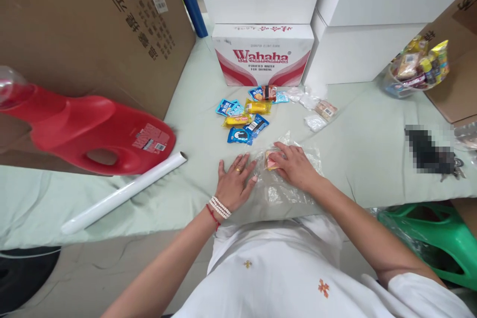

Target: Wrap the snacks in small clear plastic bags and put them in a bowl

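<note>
White shirt [276, 273] closest — left hand [234, 185] splayed, right hand [297, 166] curled over pink-and-yellow packet [270, 159], bared side leftward — grip, long axis unclear.

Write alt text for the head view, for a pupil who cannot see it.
A person's right hand touches a small pink-and-yellow item and a clear plastic bag, the left hand palm down beside them on green cloth. Behind, colourful packets lie before a Wahaha box.
</note>
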The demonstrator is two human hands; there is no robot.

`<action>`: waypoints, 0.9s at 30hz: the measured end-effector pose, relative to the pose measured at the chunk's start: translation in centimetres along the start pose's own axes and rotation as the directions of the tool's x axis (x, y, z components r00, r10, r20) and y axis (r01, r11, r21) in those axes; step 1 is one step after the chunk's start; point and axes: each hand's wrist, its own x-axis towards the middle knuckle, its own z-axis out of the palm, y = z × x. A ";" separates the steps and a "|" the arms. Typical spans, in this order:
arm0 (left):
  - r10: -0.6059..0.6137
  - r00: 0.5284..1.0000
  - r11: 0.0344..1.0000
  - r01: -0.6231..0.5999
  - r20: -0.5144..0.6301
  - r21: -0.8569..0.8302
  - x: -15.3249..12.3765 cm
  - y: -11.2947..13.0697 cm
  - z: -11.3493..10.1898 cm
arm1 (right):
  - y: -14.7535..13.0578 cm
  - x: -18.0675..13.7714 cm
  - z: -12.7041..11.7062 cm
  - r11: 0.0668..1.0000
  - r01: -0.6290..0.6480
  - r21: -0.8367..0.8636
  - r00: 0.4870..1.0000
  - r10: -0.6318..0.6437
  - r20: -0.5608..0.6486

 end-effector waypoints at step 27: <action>0.486 0.873 0.846 -0.481 -0.038 -0.229 0.2 -5.3 0.4 | 0.0 -9.9 0.3 0.928 0.035 0.372 0.965 0.065 -0.253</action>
